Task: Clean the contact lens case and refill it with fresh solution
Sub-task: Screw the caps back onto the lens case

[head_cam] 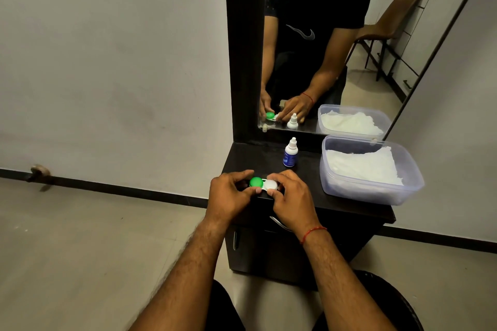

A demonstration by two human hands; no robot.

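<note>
The contact lens case [263,184] lies at the front edge of the dark cabinet top [304,185], with a green cap on its left well and a white cap on its right well, both caps on. My left hand [228,195] grips the green-capped side between thumb and fingers. My right hand [290,196] holds the white-capped side, fingers curled around the cap. A small solution bottle [290,153] with a white nozzle cap and blue label stands upright behind the case, apart from both hands.
A clear plastic tub [408,169] with white tissue inside sits on the right of the cabinet top. A dark-framed mirror [317,48] stands against the wall behind, reflecting a person, the bottle and the tub. Tiled floor lies to the left.
</note>
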